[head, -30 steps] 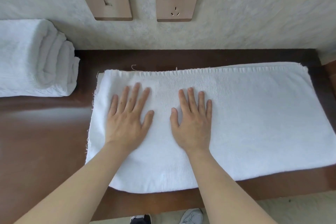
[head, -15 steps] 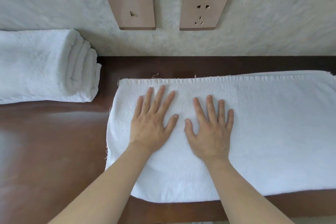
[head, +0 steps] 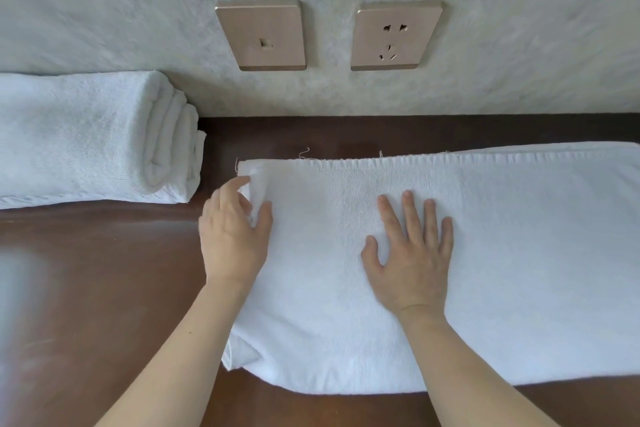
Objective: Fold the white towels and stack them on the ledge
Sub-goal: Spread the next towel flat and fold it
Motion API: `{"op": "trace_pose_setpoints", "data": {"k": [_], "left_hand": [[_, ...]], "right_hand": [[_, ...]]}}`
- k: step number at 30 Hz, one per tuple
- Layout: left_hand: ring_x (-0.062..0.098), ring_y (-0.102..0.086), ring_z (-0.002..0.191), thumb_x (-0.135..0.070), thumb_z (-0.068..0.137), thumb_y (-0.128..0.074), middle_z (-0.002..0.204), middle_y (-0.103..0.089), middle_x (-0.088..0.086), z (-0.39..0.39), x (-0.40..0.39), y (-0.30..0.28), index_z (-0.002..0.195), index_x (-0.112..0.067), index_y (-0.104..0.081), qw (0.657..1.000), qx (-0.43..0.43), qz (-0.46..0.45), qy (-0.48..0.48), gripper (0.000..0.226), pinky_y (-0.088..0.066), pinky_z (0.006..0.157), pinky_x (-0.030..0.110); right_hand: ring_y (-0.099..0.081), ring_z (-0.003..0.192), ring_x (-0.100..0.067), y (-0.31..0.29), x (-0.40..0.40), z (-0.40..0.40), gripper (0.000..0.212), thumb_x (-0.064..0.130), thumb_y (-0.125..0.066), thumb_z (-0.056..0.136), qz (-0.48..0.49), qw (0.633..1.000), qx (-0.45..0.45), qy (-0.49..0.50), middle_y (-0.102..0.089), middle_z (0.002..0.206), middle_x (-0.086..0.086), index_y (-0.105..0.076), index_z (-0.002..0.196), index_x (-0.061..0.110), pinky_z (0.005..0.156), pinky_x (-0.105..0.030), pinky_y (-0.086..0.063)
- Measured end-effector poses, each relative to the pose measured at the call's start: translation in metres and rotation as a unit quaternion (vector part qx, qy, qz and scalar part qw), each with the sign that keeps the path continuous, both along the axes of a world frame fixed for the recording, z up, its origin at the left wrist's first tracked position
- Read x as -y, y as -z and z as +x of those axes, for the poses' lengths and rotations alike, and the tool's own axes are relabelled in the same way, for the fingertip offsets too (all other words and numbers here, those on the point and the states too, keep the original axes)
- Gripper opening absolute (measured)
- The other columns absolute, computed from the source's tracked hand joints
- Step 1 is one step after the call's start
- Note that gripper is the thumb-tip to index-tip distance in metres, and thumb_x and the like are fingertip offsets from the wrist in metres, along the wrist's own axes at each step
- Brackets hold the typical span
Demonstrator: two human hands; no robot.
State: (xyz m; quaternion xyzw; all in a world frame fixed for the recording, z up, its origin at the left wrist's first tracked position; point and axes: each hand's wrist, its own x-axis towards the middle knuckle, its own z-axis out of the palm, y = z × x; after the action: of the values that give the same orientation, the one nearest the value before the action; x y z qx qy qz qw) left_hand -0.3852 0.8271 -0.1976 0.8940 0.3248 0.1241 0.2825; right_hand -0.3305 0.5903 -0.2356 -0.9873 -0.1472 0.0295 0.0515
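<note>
Ledge surface: the ledge (head: 104,288) is dark reddish-brown wood, smooth and glossy, with a pale blurred glare near its left edge.
Towel being folded: the white towel (head: 519,270) is soft terry, folded into a long flat rectangle across the right of the ledge; its near edge is rounded, its far edge is hemmed with a few loose threads.
Left hand: the left hand (head: 233,236) sits at the towel's left end, fingers curled and thumb closed on the bunched far-left corner, which is raised off the wood.
Right hand: the right hand (head: 412,260) lies palm-down on the middle of the towel, fingers straight and slightly spread, pressing the cloth flat.
Change: half a second ago both palms lay flat side by side on the towel; the left hand has since moved to the end and taken up the corner.
Folded stack: the folded towels (head: 86,135) lie against the wall at far left, layered rounded folds facing right, apart from the flat towel.
Wall: the wall (head: 519,28) is mottled grey plaster with two bronze-coloured socket plates (head: 394,35).
</note>
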Motion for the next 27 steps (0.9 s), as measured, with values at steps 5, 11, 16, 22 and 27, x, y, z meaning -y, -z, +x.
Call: {"op": "trace_pose_setpoints", "data": {"k": [5,11,16,22,27], "left_hand": [[0.013,-0.051,0.076,-0.012,0.080,-0.077,0.079,-0.050,-0.007,-0.002,-0.008,-0.002,0.102,-0.021,-0.061,0.995,-0.034,-0.062,0.074,0.028,-0.043,0.064,0.024],[-0.001,-0.061,0.098,-0.013,0.077,-0.066,0.112,-0.067,-0.027,-0.004,-0.003,-0.020,0.087,-0.026,-0.056,0.960,-0.010,-0.239,0.143,0.019,-0.041,0.080,0.008],[0.001,-0.051,0.064,-0.027,0.082,-0.069,0.076,-0.061,-0.022,0.002,-0.010,-0.027,0.082,-0.033,-0.058,0.930,-0.030,-0.322,0.176,0.012,-0.040,0.061,0.010],[0.008,-0.049,0.064,-0.017,0.091,-0.059,0.074,-0.054,-0.012,0.014,-0.034,-0.014,0.094,-0.030,-0.049,0.953,0.038,-0.294,-0.063,0.016,-0.044,0.058,0.025],[0.024,-0.073,0.089,-0.013,0.086,-0.065,0.095,-0.075,0.001,0.033,-0.054,-0.010,0.113,-0.022,-0.065,0.877,-0.010,-0.469,-0.103,0.028,-0.060,0.083,0.047]], "right_hand": [[-0.008,0.154,-0.032,-0.001,-0.001,0.001,0.066,0.053,-0.030,0.094,0.003,1.000,-0.003,0.002,-0.018,0.166,-0.005,-0.027,0.157,0.031,0.122,-0.057,-0.010],[-0.006,0.154,-0.030,-0.002,-0.001,0.001,0.066,0.052,-0.029,0.094,0.001,1.000,-0.009,0.007,-0.017,0.167,-0.004,-0.025,0.158,0.032,0.122,-0.056,-0.012],[-0.007,0.154,-0.030,-0.001,-0.001,0.001,0.066,0.051,-0.030,0.094,-0.001,1.000,-0.009,0.009,-0.017,0.167,-0.003,-0.024,0.158,0.033,0.123,-0.055,-0.011],[-0.007,0.154,-0.030,-0.002,-0.001,0.002,0.068,0.051,-0.030,0.094,-0.005,1.000,-0.013,0.010,-0.016,0.167,-0.004,-0.020,0.159,0.032,0.122,-0.056,-0.011],[-0.009,0.154,-0.031,-0.003,-0.001,0.002,0.068,0.050,-0.031,0.094,-0.005,1.000,-0.015,0.007,-0.017,0.166,-0.004,-0.022,0.158,0.032,0.122,-0.057,-0.012]]}}
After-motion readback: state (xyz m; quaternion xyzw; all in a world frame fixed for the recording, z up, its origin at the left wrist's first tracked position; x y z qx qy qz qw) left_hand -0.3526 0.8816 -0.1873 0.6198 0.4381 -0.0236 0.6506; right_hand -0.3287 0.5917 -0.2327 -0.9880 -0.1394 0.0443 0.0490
